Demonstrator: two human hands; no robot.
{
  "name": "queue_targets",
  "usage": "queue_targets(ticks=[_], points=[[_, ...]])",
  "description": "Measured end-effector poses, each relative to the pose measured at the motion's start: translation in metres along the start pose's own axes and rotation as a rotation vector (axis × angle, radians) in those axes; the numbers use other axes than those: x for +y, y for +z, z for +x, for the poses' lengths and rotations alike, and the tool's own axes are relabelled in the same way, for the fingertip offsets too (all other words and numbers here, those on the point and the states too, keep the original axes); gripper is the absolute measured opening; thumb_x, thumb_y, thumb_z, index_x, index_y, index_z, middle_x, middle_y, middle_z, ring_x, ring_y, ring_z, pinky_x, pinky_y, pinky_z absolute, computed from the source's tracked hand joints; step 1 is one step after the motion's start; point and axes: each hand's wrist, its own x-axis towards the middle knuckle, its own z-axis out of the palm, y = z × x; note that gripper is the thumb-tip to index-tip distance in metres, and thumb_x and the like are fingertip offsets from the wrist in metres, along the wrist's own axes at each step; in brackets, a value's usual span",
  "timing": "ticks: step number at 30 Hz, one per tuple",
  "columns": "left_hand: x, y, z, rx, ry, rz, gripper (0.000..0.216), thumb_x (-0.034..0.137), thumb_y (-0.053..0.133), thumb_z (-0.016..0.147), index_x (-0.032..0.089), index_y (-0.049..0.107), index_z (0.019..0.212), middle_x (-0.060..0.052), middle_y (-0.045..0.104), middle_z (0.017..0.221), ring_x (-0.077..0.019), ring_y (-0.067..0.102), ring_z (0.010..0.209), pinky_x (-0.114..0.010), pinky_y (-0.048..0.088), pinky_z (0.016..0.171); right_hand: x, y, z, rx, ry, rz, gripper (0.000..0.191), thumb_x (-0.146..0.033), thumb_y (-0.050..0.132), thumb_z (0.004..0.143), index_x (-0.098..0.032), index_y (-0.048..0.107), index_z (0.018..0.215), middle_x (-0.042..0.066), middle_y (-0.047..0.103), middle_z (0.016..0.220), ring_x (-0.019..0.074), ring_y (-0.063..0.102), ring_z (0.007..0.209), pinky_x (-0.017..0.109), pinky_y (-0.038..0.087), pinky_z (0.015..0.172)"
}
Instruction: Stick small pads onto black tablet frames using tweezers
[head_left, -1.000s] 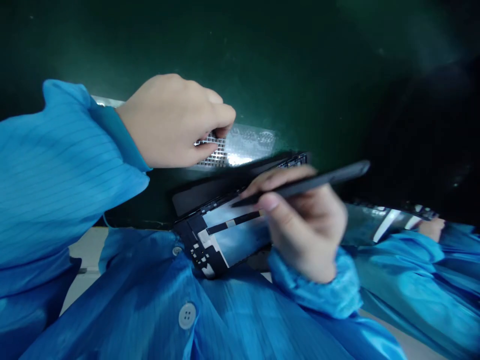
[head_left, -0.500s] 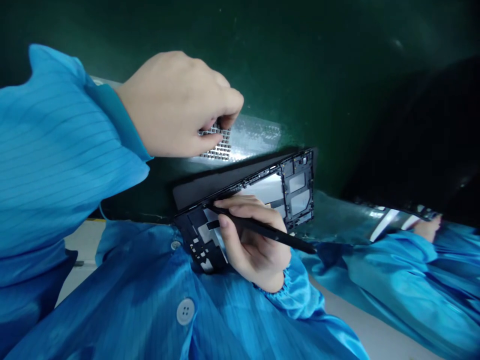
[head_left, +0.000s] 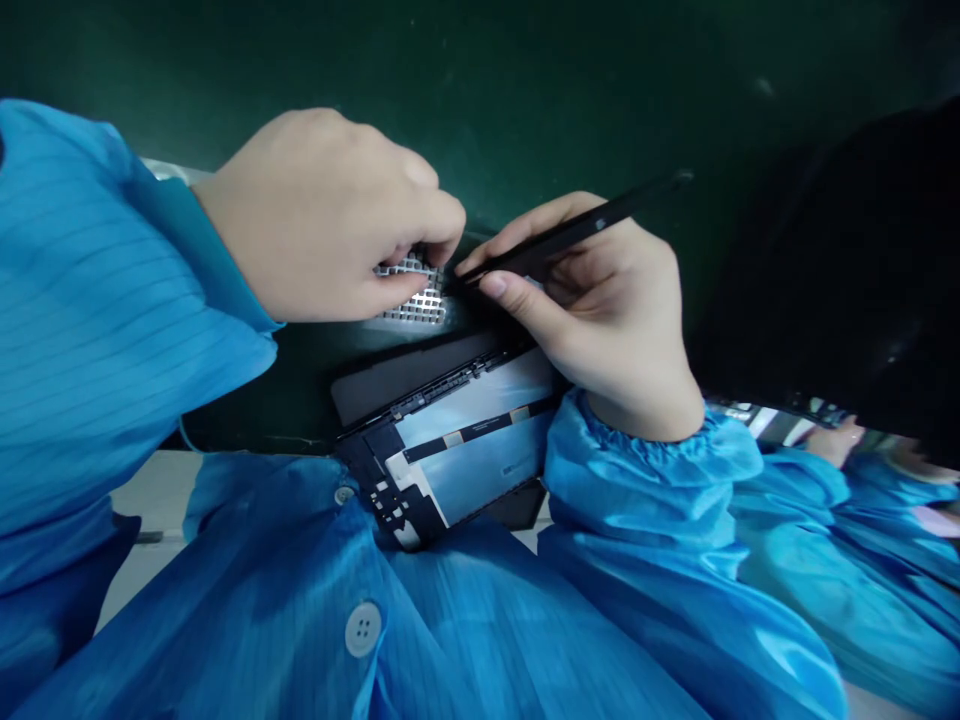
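Observation:
My left hand (head_left: 330, 215) is curled, fingers pinched on a silvery sheet of small gridded parts (head_left: 415, 295) lying on the dark green table. My right hand (head_left: 600, 300) grips black tweezers (head_left: 570, 232), whose tips meet the sheet right beside my left fingertips. Below both hands, a black phone frame (head_left: 450, 440) with pale reflective panels lies at the table's near edge, against my blue smock; my right wrist covers its right end.
The dark green table (head_left: 525, 100) stretches away behind the hands. At the right, another person's hand (head_left: 832, 440) in a blue sleeve rests near dark parts at the table edge. A black shape (head_left: 840, 290) fills the right side.
My right hand has lifted off the phone frame and carried the tweezers up to the gridded sheet. My left hand has stayed pinched on the sheet.

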Motion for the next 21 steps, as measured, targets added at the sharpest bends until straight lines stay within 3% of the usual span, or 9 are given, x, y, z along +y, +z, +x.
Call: queue_targets(ticks=[5, 8, 13, 15, 18, 21], points=[[-0.001, 0.001, 0.0, 0.032, 0.018, -0.02, 0.022, 0.038, 0.058, 0.096, 0.03, 0.074, 0.108, -0.003, 0.06, 0.086, -0.0284, 0.071, 0.097, -0.043, 0.053, 0.091, -0.006, -0.003, 0.002, -0.021, -0.004, -0.037, 0.031, -0.055, 0.089, 0.095, -0.028, 0.077, 0.104, 0.005, 0.083, 0.109, 0.0277, 0.082, 0.108, 0.047, 0.069, 0.106], [-0.001, 0.001, 0.001, 0.019, 0.001, -0.004, 0.022, 0.04, 0.058, 0.097, 0.03, 0.074, 0.106, -0.003, 0.059, 0.086, -0.0274, 0.069, 0.097, -0.041, 0.053, 0.091, -0.015, 0.001, -0.013, 0.037, 0.013, 0.03, 0.027, -0.05, 0.088, 0.096, -0.028, 0.074, 0.102, 0.003, 0.081, 0.107, 0.0262, 0.082, 0.104, 0.047, 0.069, 0.103], [-0.003, 0.002, -0.001, 0.044, 0.026, -0.047, 0.026, 0.037, 0.056, 0.095, 0.026, 0.076, 0.107, -0.002, 0.06, 0.086, -0.0268, 0.071, 0.1, -0.043, 0.053, 0.1, -0.022, 0.046, -0.076, 0.341, -0.048, 0.126, 0.008, -0.033, 0.073, 0.107, -0.031, 0.067, 0.111, 0.003, 0.075, 0.1, 0.0232, 0.079, 0.095, 0.045, 0.07, 0.089], [-0.003, 0.003, -0.002, 0.06, 0.025, -0.085, 0.028, 0.036, 0.057, 0.095, 0.026, 0.078, 0.111, -0.002, 0.06, 0.087, -0.0276, 0.072, 0.104, -0.044, 0.052, 0.105, -0.017, 0.067, -0.093, 0.422, -0.128, 0.118, 0.012, -0.024, 0.07, 0.105, -0.031, 0.065, 0.114, 0.004, 0.075, 0.096, 0.0228, 0.077, 0.091, 0.043, 0.068, 0.081], [-0.002, 0.003, -0.001, 0.047, -0.019, -0.133, 0.026, 0.033, 0.064, 0.092, 0.029, 0.08, 0.112, -0.002, 0.062, 0.09, -0.0295, 0.072, 0.107, -0.045, 0.05, 0.109, -0.008, 0.084, -0.1, 0.451, -0.219, 0.091, 0.022, -0.013, 0.066, 0.102, -0.03, 0.063, 0.117, 0.004, 0.075, 0.096, 0.0224, 0.077, 0.089, 0.043, 0.067, 0.081], [-0.001, 0.002, 0.001, 0.047, -0.021, -0.12, 0.026, 0.032, 0.065, 0.091, 0.029, 0.08, 0.112, -0.002, 0.063, 0.09, -0.0275, 0.072, 0.104, -0.042, 0.051, 0.106, -0.003, 0.086, -0.098, 0.411, -0.242, 0.061, 0.027, -0.01, 0.065, 0.101, -0.03, 0.062, 0.119, 0.005, 0.076, 0.098, 0.0228, 0.077, 0.092, 0.044, 0.067, 0.081]])
